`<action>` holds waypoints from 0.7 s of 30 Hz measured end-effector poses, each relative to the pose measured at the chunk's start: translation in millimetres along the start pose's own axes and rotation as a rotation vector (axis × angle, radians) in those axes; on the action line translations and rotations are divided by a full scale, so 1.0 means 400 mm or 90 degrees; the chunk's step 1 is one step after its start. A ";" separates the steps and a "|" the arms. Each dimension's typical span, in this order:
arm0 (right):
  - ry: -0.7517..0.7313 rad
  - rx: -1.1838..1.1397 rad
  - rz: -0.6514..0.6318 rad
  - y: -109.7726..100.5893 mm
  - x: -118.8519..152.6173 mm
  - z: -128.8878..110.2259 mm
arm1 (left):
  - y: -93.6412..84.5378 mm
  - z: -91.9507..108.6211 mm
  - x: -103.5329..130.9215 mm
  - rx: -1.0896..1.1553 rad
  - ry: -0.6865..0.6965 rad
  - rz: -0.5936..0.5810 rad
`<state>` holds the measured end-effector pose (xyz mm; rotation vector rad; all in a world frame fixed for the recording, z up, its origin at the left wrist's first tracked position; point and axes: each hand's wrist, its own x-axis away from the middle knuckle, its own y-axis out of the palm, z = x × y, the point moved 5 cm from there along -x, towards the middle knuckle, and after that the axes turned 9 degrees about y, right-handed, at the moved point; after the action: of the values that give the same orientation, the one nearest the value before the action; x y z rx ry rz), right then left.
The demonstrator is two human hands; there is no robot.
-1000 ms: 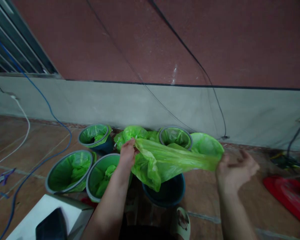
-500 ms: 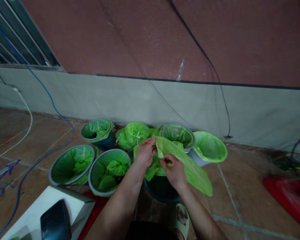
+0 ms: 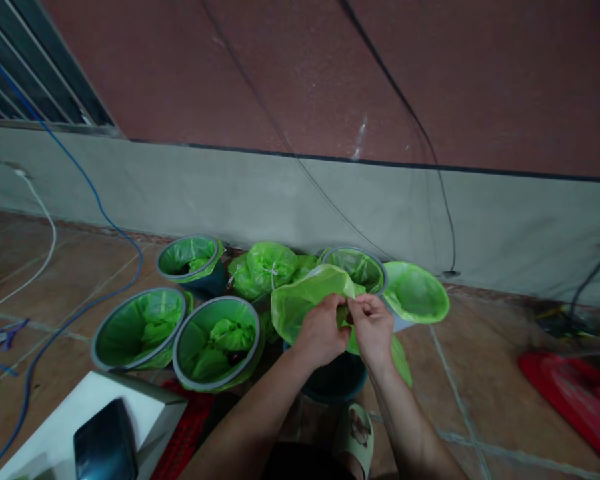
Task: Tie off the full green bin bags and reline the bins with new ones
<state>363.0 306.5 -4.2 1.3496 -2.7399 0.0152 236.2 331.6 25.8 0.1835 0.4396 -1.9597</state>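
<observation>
Left hand point(image 3: 323, 332) and right hand point(image 3: 373, 328) both pinch the thin crumpled green plastic bag point(image 3: 305, 299), fingers apparently closed on its edge, above the dark blue round bucket point(image 3: 336, 381), right of the near bag-lined grey-rimmed bucket point(image 3: 216, 342).

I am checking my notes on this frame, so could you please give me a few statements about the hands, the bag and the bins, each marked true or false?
1. Both the left hand and the right hand hold the green bag. True.
2. The bag is held above a dark bin that has no liner. True, as far as the visible part of the bin shows.
3. The bins on the floor hold red liners. False: the lined bin and its neighbours hold green liners.
4. A tied green bag sits among the bins by the wall. True.
5. The right hand is stretched far out to the side. False: it is beside the left hand, on the bag.
</observation>
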 end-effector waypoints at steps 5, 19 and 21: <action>-0.044 -0.020 -0.111 0.019 0.015 -0.046 | 0.003 -0.012 -0.013 -0.110 -0.029 -0.001; -0.237 0.411 -0.161 -0.002 0.013 -0.018 | -0.083 -0.064 -0.049 0.019 -0.062 0.120; -0.239 0.459 -0.154 -0.010 0.007 -0.012 | -0.108 -0.063 -0.052 0.005 -0.041 0.121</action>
<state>364.8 302.1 0.6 2.0201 -2.9729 0.8957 204.3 374.7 18.7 0.1605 0.3591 -1.7760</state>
